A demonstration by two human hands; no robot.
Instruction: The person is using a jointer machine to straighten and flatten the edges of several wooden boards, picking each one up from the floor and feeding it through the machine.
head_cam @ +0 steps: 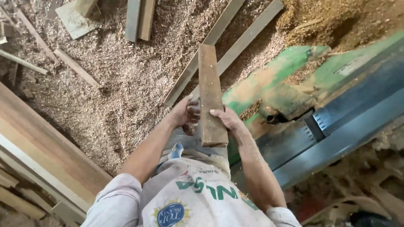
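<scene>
A person's left hand (183, 112) and right hand (227, 118) held a short brown wooden board (210, 94) between them at waist height, fingers closed around its long edges. Just right stood a green woodworking machine (294, 80) with a dark metal table. Beyond, sawdust (126, 75) covered the floor, where long grey planks (235, 38) lay.

L hand (184, 112) & R hand (227, 120) gripping short brown board (209, 94), green machine (290, 88) at right, sawdust floor (126, 75) w/ long planks (229, 46)
</scene>
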